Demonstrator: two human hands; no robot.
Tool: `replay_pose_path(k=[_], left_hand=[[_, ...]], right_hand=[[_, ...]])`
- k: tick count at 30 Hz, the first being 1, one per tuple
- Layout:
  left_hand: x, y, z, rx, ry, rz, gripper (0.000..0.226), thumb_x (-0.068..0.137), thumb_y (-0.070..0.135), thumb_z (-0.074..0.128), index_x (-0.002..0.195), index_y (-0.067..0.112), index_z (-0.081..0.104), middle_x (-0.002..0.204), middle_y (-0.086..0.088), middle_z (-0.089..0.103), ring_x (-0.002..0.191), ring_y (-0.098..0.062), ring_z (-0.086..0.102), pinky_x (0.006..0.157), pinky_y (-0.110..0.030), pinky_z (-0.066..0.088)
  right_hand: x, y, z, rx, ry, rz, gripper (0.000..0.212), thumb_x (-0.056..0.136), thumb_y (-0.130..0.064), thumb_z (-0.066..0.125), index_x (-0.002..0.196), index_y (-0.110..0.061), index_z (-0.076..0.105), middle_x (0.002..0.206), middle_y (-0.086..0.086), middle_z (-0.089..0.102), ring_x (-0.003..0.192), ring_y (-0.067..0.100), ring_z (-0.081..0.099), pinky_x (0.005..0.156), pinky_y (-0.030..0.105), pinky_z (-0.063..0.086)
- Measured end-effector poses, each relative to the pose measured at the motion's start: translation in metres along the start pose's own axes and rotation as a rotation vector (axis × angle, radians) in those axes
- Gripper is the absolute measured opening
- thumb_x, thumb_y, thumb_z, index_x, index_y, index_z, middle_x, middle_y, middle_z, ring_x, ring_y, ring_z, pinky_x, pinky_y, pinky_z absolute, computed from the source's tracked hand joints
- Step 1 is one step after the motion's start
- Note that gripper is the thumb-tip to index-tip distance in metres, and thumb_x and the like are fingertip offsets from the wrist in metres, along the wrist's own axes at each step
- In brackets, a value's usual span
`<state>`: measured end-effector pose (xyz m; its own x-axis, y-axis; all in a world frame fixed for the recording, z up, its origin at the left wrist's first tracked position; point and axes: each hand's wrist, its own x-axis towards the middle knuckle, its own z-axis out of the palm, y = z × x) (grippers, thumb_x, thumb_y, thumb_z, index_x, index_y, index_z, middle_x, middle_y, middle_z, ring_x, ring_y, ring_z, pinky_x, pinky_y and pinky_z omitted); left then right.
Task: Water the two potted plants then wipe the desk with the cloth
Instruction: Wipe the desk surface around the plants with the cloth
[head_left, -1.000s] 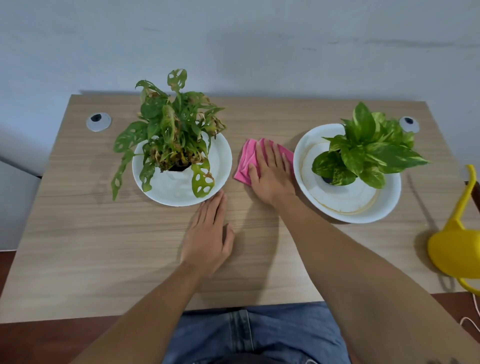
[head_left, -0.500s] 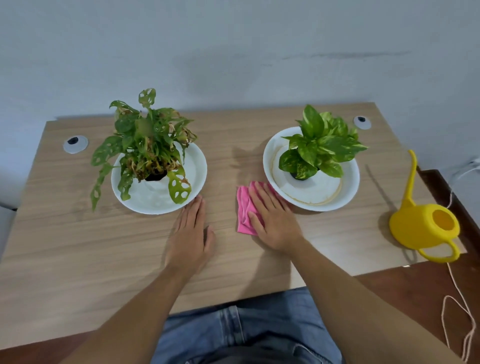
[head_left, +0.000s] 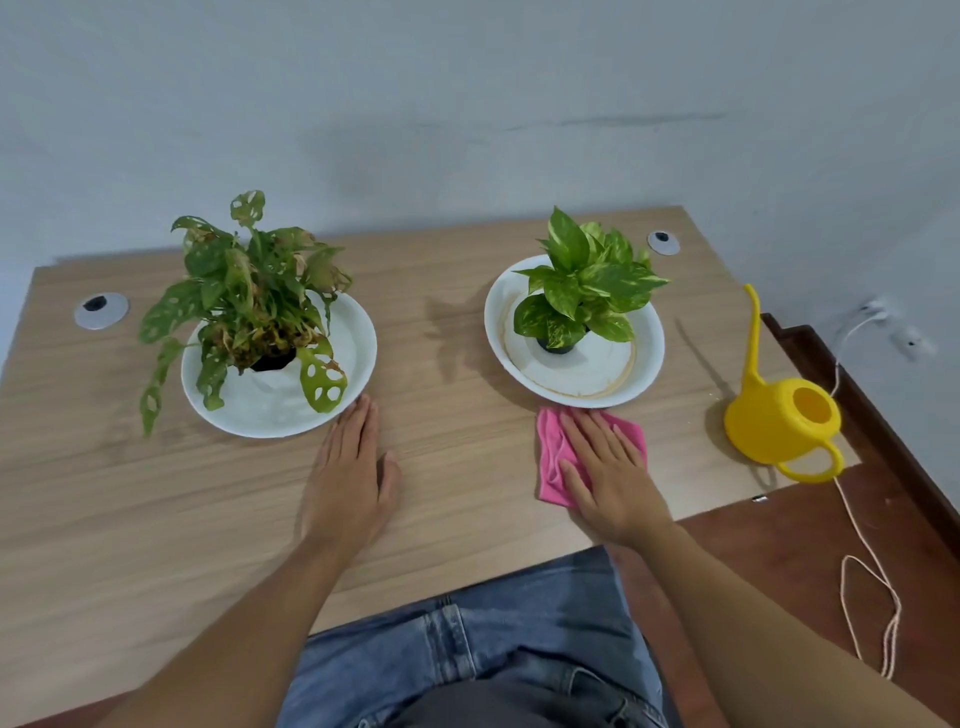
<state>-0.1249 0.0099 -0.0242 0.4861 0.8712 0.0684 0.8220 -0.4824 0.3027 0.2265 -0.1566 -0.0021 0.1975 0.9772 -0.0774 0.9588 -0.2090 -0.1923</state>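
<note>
A pink cloth (head_left: 551, 457) lies crumpled on the wooden desk (head_left: 457, 447), just in front of the right white dish (head_left: 652, 358). My right hand (head_left: 610, 475) presses flat on the cloth, fingers spread. My left hand (head_left: 350, 475) rests flat on the bare desk, fingertips near the rim of the left white dish (head_left: 358, 332). A holey-leaved plant (head_left: 249, 296) stands in the left dish. A bright green pothos (head_left: 584, 283) stands in the right dish. The yellow watering can (head_left: 779, 415) sits upright near the desk's right edge.
Two round cable grommets are set in the desk, one at the far left (head_left: 100, 310) and one at the back right (head_left: 663, 242). A pale cord (head_left: 867, 566) trails over the brown floor at right. A grey wall rises behind the desk.
My right hand has slid the cloth from between the two dishes toward me and to the right, now in front of the right dish. The left hand stayed flat in place. The camera view shifted left.
</note>
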Motion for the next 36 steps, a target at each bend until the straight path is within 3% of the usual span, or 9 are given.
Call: replay_pose_path(k=[5, 12, 19, 24, 36], left_hand=[[0.000, -0.003, 0.004, 0.009, 0.001, 0.005, 0.073, 0.111, 0.041, 0.032, 0.176, 0.010, 0.017, 0.185, -0.005, 0.015, 0.173, -0.017, 0.011, 0.140, -0.045, 0.019], [0.000, 0.000, 0.005, 0.022, 0.012, -0.003, 0.073, 0.110, 0.040, 0.032, 0.175, 0.008, 0.020, 0.185, -0.006, 0.018, 0.172, -0.020, 0.015, 0.140, -0.044, 0.018], [0.000, 0.004, 0.003, 0.032, 0.018, -0.009, 0.073, 0.109, 0.037, 0.034, 0.174, 0.006, 0.022, 0.184, -0.009, 0.021, 0.171, -0.022, 0.019, 0.139, -0.045, 0.021], [-0.001, 0.004, 0.003, 0.024, 0.021, -0.006, 0.073, 0.109, 0.037, 0.034, 0.174, 0.006, 0.022, 0.184, -0.009, 0.021, 0.171, -0.021, 0.018, 0.139, -0.045, 0.023], [0.000, 0.008, -0.002, -0.011, -0.015, -0.031, 0.074, 0.110, 0.036, 0.038, 0.176, 0.010, 0.017, 0.186, -0.006, 0.014, 0.172, -0.018, 0.012, 0.140, -0.043, 0.018]], right_hand=[[-0.011, 0.026, -0.009, 0.019, 0.017, 0.191, 0.070, 0.114, -0.052, 0.024, 0.177, -0.028, 0.008, 0.184, -0.007, 0.006, 0.171, 0.011, 0.001, 0.137, 0.046, 0.013], [-0.008, 0.022, -0.002, 0.016, 0.029, 0.249, 0.068, 0.116, -0.048, 0.022, 0.177, -0.023, 0.008, 0.185, -0.003, 0.004, 0.171, 0.013, -0.003, 0.138, 0.046, 0.009], [0.003, -0.018, 0.010, -0.012, 0.024, 0.003, 0.067, 0.116, -0.048, 0.027, 0.177, -0.028, 0.008, 0.185, -0.005, 0.008, 0.171, 0.013, 0.003, 0.138, 0.047, 0.013], [0.031, -0.055, 0.014, 0.010, -0.007, -0.155, 0.070, 0.115, -0.045, 0.032, 0.177, -0.026, 0.005, 0.185, -0.008, 0.001, 0.171, 0.012, -0.001, 0.137, 0.047, 0.015], [0.153, -0.141, 0.000, 0.050, -0.098, -0.156, 0.070, 0.117, -0.044, 0.027, 0.177, -0.023, -0.002, 0.185, -0.002, -0.007, 0.171, 0.018, -0.008, 0.137, 0.045, 0.001]])
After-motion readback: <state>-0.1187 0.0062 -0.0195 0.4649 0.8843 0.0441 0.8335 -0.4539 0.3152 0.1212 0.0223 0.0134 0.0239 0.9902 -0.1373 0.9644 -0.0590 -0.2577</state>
